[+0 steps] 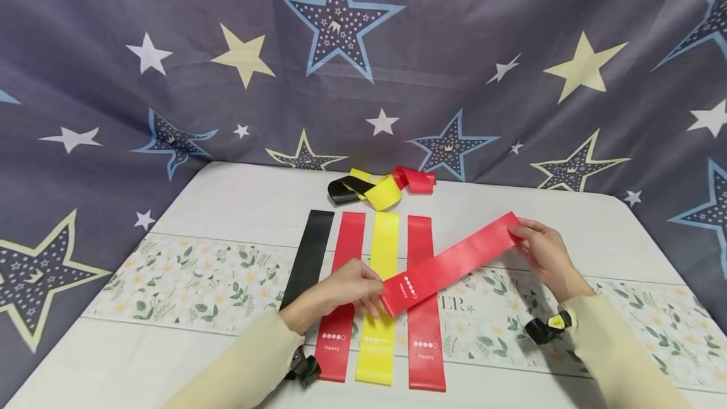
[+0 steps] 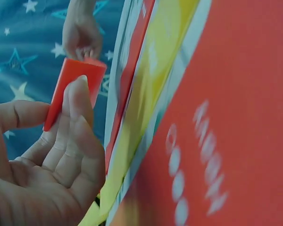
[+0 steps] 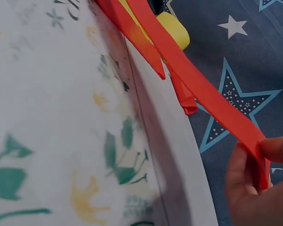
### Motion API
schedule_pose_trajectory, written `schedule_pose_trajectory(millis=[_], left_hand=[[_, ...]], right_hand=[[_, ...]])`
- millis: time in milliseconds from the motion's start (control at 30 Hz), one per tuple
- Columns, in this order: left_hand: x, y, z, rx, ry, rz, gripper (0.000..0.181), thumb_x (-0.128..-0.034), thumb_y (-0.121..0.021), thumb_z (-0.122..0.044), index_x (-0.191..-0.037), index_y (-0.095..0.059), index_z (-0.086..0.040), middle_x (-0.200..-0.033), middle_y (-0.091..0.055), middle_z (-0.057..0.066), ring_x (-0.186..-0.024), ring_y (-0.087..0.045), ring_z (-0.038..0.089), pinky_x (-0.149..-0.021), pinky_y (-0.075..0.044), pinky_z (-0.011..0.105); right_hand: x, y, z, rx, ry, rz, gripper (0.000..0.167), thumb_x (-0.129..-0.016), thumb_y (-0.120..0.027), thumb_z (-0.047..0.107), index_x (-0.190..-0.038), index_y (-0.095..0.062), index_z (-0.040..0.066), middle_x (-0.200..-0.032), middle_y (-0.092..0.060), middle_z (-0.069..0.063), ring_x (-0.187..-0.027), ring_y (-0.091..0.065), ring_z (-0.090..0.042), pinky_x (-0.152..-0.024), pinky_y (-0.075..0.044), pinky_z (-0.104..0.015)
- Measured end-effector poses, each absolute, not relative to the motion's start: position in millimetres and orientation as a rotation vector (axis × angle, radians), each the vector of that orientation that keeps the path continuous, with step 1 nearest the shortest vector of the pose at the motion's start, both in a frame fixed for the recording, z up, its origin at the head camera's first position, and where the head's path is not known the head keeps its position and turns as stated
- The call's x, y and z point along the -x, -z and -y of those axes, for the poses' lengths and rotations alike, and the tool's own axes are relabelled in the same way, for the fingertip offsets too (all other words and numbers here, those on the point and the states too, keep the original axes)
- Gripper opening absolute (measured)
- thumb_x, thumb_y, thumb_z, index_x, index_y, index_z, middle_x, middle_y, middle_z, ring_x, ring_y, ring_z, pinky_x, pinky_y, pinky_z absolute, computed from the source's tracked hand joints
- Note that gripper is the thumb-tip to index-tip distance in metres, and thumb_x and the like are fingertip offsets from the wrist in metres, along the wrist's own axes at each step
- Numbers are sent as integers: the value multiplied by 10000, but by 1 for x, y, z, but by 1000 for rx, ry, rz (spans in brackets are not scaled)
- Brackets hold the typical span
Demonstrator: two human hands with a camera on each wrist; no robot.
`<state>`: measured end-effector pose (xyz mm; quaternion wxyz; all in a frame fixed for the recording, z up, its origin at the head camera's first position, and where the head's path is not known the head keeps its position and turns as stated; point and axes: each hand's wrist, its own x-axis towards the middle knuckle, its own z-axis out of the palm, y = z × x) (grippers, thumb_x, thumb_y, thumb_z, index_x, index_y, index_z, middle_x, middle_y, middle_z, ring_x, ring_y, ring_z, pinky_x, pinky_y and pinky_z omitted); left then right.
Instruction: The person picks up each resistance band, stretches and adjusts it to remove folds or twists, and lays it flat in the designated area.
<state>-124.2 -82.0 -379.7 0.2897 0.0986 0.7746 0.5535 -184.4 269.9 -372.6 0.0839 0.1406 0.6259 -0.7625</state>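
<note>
A red resistance band [image 1: 454, 264] marked "Heavy" is stretched out flat above the table, slanting up to the right. My left hand [image 1: 346, 286] pinches its lower left end; the left wrist view shows thumb and fingers on that end [image 2: 78, 82]. At the upper right end my right hand [image 1: 545, 254] grips it, with the thumb on top in the right wrist view [image 3: 254, 174]. Below lie a black band [image 1: 309, 251], a red band [image 1: 335, 339], a yellow band [image 1: 375, 358] and another red band [image 1: 426, 358], side by side. The held band partly covers the rightmost one.
Behind the row, a loose pile holds a black band [image 1: 343, 191], a yellow band [image 1: 385, 193] and a red band [image 1: 417, 180]. A floral runner pattern crosses the white table [image 1: 227, 191]. A star-printed curtain [image 1: 363, 100] hangs along the table's back edge.
</note>
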Motion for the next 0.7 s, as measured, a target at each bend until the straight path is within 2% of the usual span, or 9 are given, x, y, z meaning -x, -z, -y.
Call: schedule_pose_trajectory(millis=[233,433,700], left_hand=[[105,381,65,-319,-1457,-1916,203,-865,-560,-79,-882,-719,47,-759,-720,157,-564,-664,122,-501,-485,185],[89,384,45,-331,-1480,-1730,249,-873,-506,-60,-880,-707,87,-782,-710,221,-508,-628,95,-448,-452,163],[59,394,12,-317,-1517,-1591,232,-918,-539,-44,-916,-684,137,-903,-620,400,-455,-598,59,-381,-429,160]], right_hand=[[200,367,-259,-495,2331,-1906,210,-908,-586,46,-1076,-463,73,-786,-620,117,-716,-630,14,-656,-524,-144],[217,367,-242,-528,2301,-1999,164,-899,-596,43,-1022,-496,86,-784,-592,115,-698,-606,20,-649,-519,-134],[230,373,-225,-457,2153,-2156,171,-898,-592,76,-1053,-521,64,-721,-588,131,-646,-572,11,-622,-480,-134]])
